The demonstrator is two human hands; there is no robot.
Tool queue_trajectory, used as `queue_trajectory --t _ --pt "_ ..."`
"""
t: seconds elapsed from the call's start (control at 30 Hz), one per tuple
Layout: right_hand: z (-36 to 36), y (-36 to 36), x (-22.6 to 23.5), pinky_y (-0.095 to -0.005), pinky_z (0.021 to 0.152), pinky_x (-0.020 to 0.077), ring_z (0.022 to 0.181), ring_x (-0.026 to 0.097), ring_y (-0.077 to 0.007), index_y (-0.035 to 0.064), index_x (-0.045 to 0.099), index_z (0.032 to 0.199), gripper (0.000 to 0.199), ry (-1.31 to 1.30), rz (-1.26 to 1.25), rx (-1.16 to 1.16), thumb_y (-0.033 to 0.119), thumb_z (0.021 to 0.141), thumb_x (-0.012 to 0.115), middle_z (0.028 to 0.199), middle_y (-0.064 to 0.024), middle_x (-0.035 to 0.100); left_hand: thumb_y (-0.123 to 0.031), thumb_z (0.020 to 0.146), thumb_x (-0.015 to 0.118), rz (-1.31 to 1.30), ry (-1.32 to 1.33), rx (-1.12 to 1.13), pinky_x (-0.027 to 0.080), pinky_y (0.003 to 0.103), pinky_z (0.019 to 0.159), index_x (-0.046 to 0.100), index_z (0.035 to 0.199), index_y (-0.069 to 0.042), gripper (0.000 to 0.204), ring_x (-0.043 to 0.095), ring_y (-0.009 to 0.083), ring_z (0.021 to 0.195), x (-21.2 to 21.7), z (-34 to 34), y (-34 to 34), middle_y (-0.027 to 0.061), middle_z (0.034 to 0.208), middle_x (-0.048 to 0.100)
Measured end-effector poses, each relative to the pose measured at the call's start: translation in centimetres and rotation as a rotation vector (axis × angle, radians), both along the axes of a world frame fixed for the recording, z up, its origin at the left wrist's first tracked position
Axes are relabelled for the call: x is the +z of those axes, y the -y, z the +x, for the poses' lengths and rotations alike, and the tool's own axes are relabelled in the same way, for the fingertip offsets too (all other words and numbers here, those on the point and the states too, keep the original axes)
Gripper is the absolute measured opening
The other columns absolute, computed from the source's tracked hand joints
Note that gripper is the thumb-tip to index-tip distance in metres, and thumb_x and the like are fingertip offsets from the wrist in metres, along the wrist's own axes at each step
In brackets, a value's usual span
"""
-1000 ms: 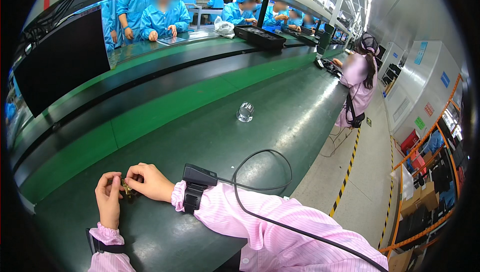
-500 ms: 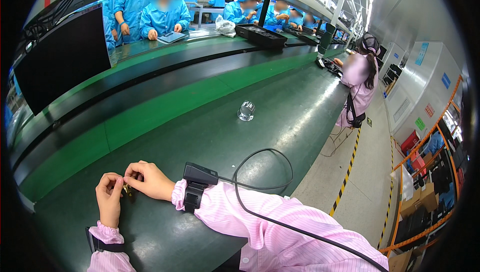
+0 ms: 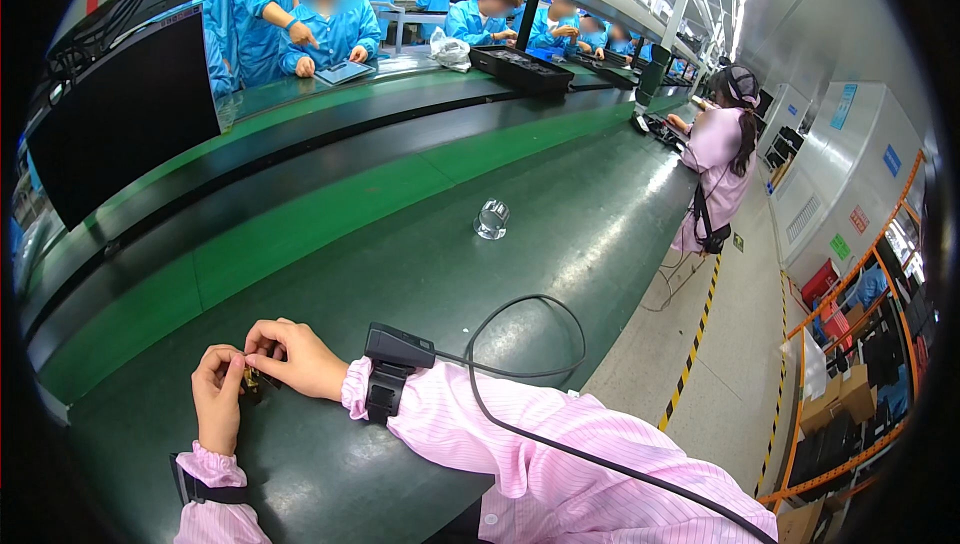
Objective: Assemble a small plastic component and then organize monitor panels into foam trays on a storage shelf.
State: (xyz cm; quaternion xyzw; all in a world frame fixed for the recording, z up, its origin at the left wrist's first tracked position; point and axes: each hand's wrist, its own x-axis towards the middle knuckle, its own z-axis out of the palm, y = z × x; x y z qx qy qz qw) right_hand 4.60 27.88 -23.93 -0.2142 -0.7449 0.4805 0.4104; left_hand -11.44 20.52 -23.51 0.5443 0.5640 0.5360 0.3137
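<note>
My left hand (image 3: pixel 217 396) and my right hand (image 3: pixel 303 359) meet at the near left of the dark green table (image 3: pixel 400 344). Thumb and fingers of each are pinched, with the fingertips touching. Just beneath them a small gold-coloured piece (image 3: pixel 251 380) with dark parts shows. My fingers hide most of it, so its kind is not clear. On my right wrist a black strap carries a boxy black device (image 3: pixel 400 346). Another dark band (image 3: pixel 212 486) circles my left wrist. Farther off on the table stands a small clear cup-shaped object (image 3: pixel 491 219), apart from both hands.
A black cable (image 3: pixel 530 301) loops from the wrist device across my right sleeve. Beyond the table runs a green conveyor belt (image 3: pixel 300 244). A black screen (image 3: pixel 125 114) rises at the left. Several people in blue work opposite; a person in pink (image 3: pixel 720 149) sits at the far right.
My hands have barely moved and keep their pinch. The belt's seam has shifted slightly left. Across the line, a blue-sleeved arm now reaches out above the flat panel.
</note>
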Motion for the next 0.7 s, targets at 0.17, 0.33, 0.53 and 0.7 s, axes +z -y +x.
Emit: queue_trajectory --t 0.17,0.33,0.53,0.7 --pt "-0.06 0.09 -0.13 -0.025 0.064 0.0467 0.07 0.054 -0.0121 0.0013 0.061 0.084 0.014 0.039 -0.028 -0.005 0.015 0.083 0.064 0.078 -0.0058 0.055 -0.012 0.089 0.058 -0.002 0.017 0.007 0.038 0.018 0.053 0.058 0.082 0.0 0.014 0.048 0.0035 0.067 -0.14 -0.05 0.02 -0.0011 0.083 0.054" --pt "-0.14 0.11 -0.2 -0.0257 0.065 0.0469 0.07 0.054 -0.0124 0.0009 0.061 0.083 0.014 0.053 -0.059 0.006 0.015 0.083 0.064 0.077 -0.0058 0.055 -0.012 0.088 0.06 -0.034 0.027 0.002 0.037 0.018 0.053 0.058 0.081 -0.001 0.014 0.048 0.0033 0.065 0.06 -0.1 0.1 -0.0013 0.081 0.054" --pt "-0.31 0.09 -0.39 -0.0253 0.063 0.0456 0.067 0.053 -0.0117 0.001 0.058 0.083 0.014 0.035 0.032 -0.048 0.014 0.083 0.063 0.075 -0.0055 0.053 -0.015 0.089 0.059 -0.024 0.029 0.023 0.036 0.017 0.053 0.061 0.083 -0.005 0.011 0.048 0.0022 0.062 0.26 0.28 0.17 -0.0046 0.072 0.055" --pt "-0.23 0.0 -0.29 -0.0248 0.062 0.0447 0.07 0.054 -0.0107 0.001 0.058 0.086 0.013 -0.022 -0.145 0.04 0.012 0.082 0.064 0.075 -0.0052 0.057 -0.016 0.088 0.062 -0.043 0.046 0.019 0.037 0.017 0.054 0.062 0.085 -0.003 0.013 0.049 0.0027 0.062 0.74 0.61 0.28 -0.0032 0.071 0.057"
